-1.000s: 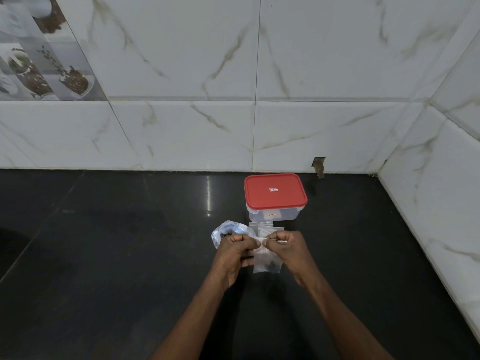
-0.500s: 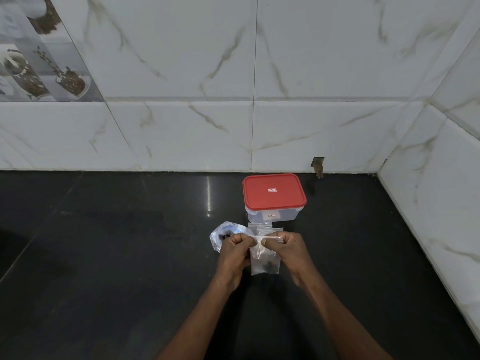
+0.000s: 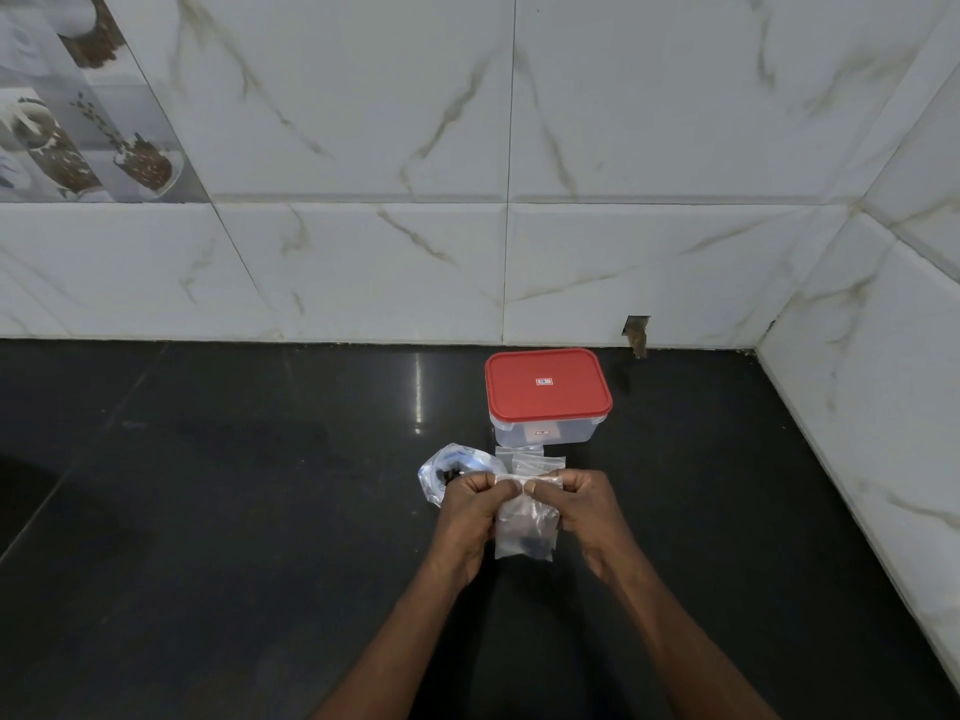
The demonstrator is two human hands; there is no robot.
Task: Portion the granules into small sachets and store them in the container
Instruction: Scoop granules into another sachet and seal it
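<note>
A small clear sachet (image 3: 524, 532) with dark granules at its bottom hangs between my hands above the black counter. My left hand (image 3: 467, 517) and my right hand (image 3: 584, 511) both pinch its top edge, thumbs close together. Behind my left hand lies a larger crumpled clear bag (image 3: 447, 467) holding dark granules. Empty clear sachets (image 3: 527, 457) lie flat between my hands and the container. The clear plastic container (image 3: 545, 431) with a red lid (image 3: 545, 384) stands shut near the back wall.
The black counter (image 3: 234, 511) stretches wide to the left and toward me. White marble tile walls (image 3: 857, 433) close in at the back and the right. A small chipped hole (image 3: 636, 335) marks the back wall's base.
My thumbs have slid closer together along the sachet's top edge. The sachet hangs in about the same place.
</note>
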